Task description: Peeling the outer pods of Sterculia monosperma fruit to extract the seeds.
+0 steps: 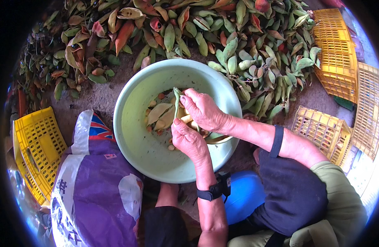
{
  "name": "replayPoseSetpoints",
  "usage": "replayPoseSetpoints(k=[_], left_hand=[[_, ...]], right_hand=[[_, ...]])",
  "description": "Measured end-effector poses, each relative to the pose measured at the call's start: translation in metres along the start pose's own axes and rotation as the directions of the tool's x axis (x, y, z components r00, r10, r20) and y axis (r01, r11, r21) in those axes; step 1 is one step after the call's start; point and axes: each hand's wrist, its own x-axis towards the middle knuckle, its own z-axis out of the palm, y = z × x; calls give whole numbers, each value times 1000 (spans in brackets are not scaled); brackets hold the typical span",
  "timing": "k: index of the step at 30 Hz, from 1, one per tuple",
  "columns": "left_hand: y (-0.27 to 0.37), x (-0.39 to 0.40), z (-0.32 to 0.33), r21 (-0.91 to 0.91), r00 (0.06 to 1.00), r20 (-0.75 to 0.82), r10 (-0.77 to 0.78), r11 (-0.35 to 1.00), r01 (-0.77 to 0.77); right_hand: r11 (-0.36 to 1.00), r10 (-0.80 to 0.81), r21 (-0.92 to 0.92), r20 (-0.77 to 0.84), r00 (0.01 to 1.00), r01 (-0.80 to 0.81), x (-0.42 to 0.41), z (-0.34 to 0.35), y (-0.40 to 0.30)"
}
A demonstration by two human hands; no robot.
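Both hands grip a green seed pod [177,105], held edge-on above a pale green plastic basin [131,148]. The thumb and fingers of my right hand [205,111] pinch its upper part. Lower down, my left hand [189,139] holds the bottom end between thumb and fingers. Inside the basin lie opened, tan-lined pod shells [160,114], several pale round seeds [171,147] and dark crumbs. My hands and forearms hide part of the basin's contents on the right.
A broad heap of green and reddish pods [232,46] covers the floor beyond the basin. Yellow plastic crates stand at left [38,148] and right [334,49], with a paler crate [320,132] nearer. A purple woven sack [100,185] bearing writing lies left of the basin.
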Motion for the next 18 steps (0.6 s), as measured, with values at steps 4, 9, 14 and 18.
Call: replayPoseSetpoints(k=[4, 9, 14, 18], left_hand=[[-5, 4, 2, -369, 973, -40, -226, 909, 195], [-12, 2, 7, -626, 819, 111, -563, 600, 498], [-31, 1, 6, -750, 669, 241, -703, 303, 588], [-60, 3, 2, -812, 666, 297, -684, 186, 553]], right_hand=[[994, -9, 113, 36, 999, 5, 2, 4, 6], [995, -6, 102, -70, 998, 14, 3, 5, 19], [917, 213, 360, -75, 974, -173, 3, 14, 37], [725, 375, 602, 62, 925, -334, -4, 22, 57]])
